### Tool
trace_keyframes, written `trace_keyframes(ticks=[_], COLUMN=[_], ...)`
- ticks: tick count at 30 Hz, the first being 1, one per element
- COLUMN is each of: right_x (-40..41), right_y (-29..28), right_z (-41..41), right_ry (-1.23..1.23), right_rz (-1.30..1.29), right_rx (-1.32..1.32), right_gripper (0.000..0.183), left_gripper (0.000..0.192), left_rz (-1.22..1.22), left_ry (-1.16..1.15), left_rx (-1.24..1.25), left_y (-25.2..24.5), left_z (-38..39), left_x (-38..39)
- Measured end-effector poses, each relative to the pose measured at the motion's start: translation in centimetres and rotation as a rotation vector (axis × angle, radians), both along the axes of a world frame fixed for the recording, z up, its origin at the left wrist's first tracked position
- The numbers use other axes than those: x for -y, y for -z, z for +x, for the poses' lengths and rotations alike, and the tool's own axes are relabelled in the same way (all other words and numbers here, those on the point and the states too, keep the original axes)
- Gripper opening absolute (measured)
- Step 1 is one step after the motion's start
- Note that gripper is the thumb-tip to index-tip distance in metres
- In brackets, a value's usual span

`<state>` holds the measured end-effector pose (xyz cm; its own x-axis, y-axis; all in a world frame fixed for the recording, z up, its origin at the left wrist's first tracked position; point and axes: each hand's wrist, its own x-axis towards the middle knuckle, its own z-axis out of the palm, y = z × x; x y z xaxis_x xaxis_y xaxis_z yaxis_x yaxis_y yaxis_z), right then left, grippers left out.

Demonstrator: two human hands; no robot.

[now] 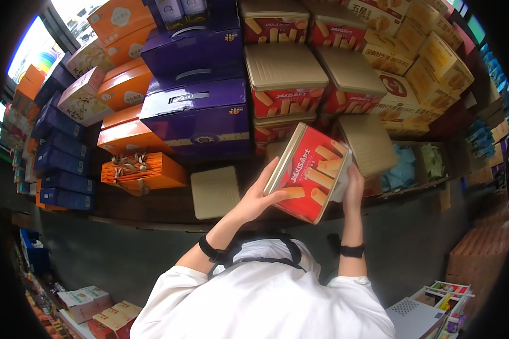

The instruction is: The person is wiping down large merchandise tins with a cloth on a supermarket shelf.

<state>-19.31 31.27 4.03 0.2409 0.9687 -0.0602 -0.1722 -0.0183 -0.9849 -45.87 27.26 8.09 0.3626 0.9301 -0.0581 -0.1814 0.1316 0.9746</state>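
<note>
A red biscuit tin (309, 173) with a gold lid is held tilted in front of me. My left hand (258, 197) grips its lid end, thumb on the printed side. At the opposite end, my right hand (353, 186) presses a pale, crumpled cloth or wipe (342, 180) against the tin; its fingers are partly hidden. Stacked tins of the same kind (286, 68) rise behind it. Close behind my right hand is another gold-lidded tin (367, 144). A loose gold tin lid or low tin (215, 192) lies on the dark shelf, left of my left hand.
Purple gift boxes (195, 114) and orange boxes (123, 133) are stacked to the left, with an orange box of gift bags (142, 173) at the front. Yellow biscuit cartons (437, 72) and blue packets (401, 167) are at the right. A shelf edge (152, 226) runs before me.
</note>
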Motion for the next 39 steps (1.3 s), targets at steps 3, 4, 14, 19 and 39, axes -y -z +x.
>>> trace_keyframes(ticks=[3,4,14,19,39], right_x=[3.3,4.0,5.5,5.8,0.7], right_y=[0.5,-0.5,1.4,2.5,-11.4], right_z=[-3.4,-4.7,-5.8,-5.8,-5.4], right_ry=[-0.036,-0.071,0.174,0.073,-0.65], right_rz=[-0.12,-0.053,0.068,0.244,0.448], right_rx=[-0.281,-0.269,-0.143,0.044,0.984], right_gripper=[0.04,0.041,0.039,0.042,0.038], left_gripper=[0.085,0.085,0.104,0.105,0.106], left_rz=[-0.057,-0.06,0.254,0.246,0.226], left_ry=[0.078,0.077,0.17,0.14,0.064], left_rx=[0.007,0.006,-0.139,-0.157,-0.078], left_y=[-0.5,-0.8,1.2,2.6,4.5], left_z=[-0.1,-0.1,0.0,-0.3,0.2], left_x=[-0.2,0.0,0.7,1.0,2.3])
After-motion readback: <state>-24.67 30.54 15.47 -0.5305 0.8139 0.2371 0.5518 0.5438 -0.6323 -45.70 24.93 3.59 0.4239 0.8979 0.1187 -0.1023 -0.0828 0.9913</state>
